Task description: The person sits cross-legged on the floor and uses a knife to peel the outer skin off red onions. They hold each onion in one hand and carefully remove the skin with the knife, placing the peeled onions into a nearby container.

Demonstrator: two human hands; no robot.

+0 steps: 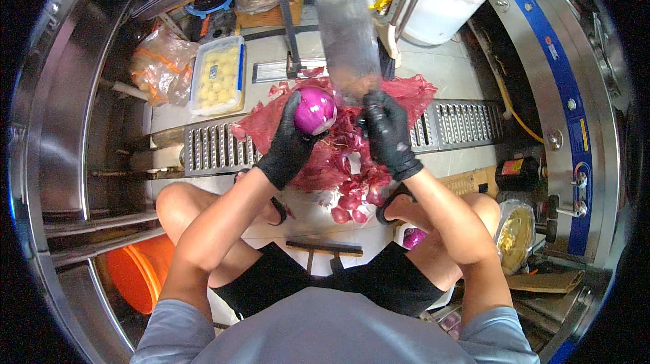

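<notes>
My left hand (289, 143), in a black glove, cups a peeled red onion (314, 110) whose purple skin shines. In my right hand (387, 130), also gloved, is the handle of a cleaver (349, 34). Its broad grey blade points away from me and is blurred. The blade is to the right of the onion and looks apart from it. Below both hands a red mesh bag (320, 166) is spread over the floor. Loose onion skins (350, 201) lie on it and spill towards me.
Metal drain grates (218, 145) cross the floor. A lidded plastic box (217, 77) of pale yellow pieces stands left, beside a plastic bag (165, 64). An orange bucket (142, 272) is near my left knee. A white bucket (447, 3) stands back right. A red onion (414, 238) shows by my right leg.
</notes>
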